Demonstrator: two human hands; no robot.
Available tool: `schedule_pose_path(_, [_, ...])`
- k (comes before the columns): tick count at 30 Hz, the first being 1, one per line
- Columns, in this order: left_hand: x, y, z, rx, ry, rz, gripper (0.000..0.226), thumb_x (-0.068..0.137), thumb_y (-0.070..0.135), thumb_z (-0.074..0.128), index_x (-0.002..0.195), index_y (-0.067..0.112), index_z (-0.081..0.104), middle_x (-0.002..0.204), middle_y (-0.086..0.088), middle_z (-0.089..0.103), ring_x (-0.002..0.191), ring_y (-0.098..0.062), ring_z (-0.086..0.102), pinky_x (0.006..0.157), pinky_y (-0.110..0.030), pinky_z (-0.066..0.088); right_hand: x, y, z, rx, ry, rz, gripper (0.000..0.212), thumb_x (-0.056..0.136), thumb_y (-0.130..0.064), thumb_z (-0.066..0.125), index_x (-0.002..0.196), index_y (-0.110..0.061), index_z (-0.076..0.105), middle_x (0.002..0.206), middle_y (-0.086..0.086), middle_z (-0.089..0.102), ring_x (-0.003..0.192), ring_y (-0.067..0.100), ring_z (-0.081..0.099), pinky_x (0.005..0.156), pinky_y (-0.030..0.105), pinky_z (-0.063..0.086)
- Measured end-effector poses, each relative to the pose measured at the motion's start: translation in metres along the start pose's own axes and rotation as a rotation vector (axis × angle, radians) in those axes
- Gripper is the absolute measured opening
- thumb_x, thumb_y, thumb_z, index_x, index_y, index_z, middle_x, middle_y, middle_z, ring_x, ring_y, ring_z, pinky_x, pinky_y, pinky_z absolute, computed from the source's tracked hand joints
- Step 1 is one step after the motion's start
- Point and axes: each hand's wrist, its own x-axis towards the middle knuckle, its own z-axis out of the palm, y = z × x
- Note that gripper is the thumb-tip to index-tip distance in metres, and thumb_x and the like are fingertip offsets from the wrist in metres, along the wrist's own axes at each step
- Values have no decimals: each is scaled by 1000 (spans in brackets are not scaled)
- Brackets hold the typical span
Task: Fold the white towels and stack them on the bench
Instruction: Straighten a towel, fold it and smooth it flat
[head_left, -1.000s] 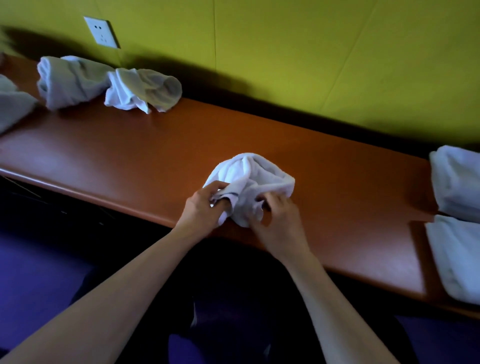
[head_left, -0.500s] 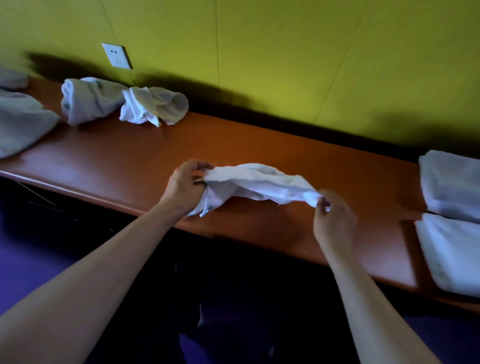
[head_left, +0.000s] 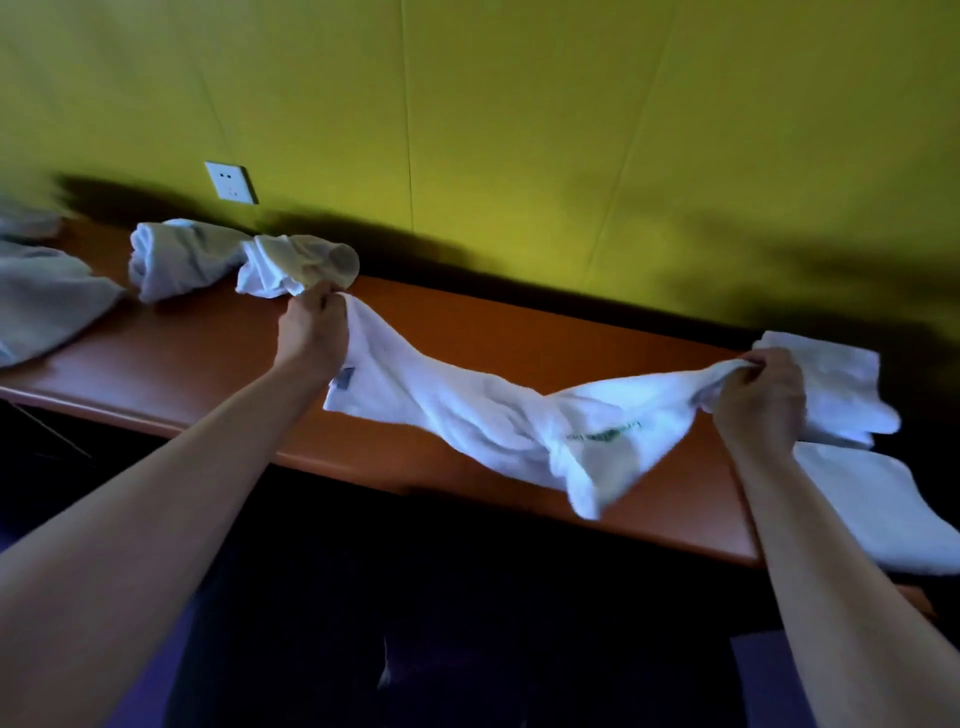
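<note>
Grey towel (head_left: 41, 301): lies flat at the far 9 o'clock end of the bench (head_left: 519, 332), partly cut off by the frame edge.
Crumpled towels (head_left: 223, 260): two bunched white towels lie side by side at about 10 o'clock, close under the wall socket (head_left: 231, 182) on the yellow-green wall (head_left: 519, 130).
Left hand (head_left: 311, 332): fingers curled round one end of the white towel (head_left: 493, 415), gripping it at about 10 o'clock, just in front of the nearer crumpled towel (whether they touch cannot be told).
White towel: stretched out between both hands and twisted along its length, it sags in the middle over the front part of the bench toward 4 o'clock; a small grey tag (head_left: 344, 378) shows near the left hand, and green lettering (head_left: 605, 432), too blurred to read, sits right of centre. A loose corner hangs down past the bench's front edge at about 5 o'clock.
Right hand (head_left: 761, 400): fingers closed on the other end of the same towel, holding it at 3 o'clock, raised over the bench.
Folded towels (head_left: 841, 395): at the 3 o'clock end, one lies behind the right hand and another (head_left: 883, 509) nearer the viewer, beside each other and partly hidden by the wrist.
</note>
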Motion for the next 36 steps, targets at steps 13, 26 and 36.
schedule_pose_path(13, [15, -10, 9, 82, 36, -69, 38, 93, 58, 50, 94, 20, 56, 107, -18, 66, 102, -41, 59, 83, -41, 47, 21, 1, 14, -141, -98, 93, 36, 90, -32, 51, 111, -4, 56, 117, 25, 62, 112, 44, 59, 96, 52, 46])
schedule_pose_path(26, [9, -101, 88, 702, -41, 373, 75, 73, -3, 59, 141, 26, 44, 153, -8, 38, 127, -41, 41, 101, -54, 33, -49, 80, 79, -318, -275, -251, 23, 74, -19, 67, 94, -21, 55, 92, 7, 61, 84, 35, 61, 69, 43, 49])
schedule_pose_path(36, [25, -115, 123, 898, -465, 621, 28, 83, 10, 67, 108, 22, 67, 131, 0, 63, 133, -35, 43, 103, -45, 31, -79, 111, 107, -403, -609, -563, 38, 83, -41, 49, 113, -26, 68, 115, 2, 67, 108, 35, 58, 88, 50, 48])
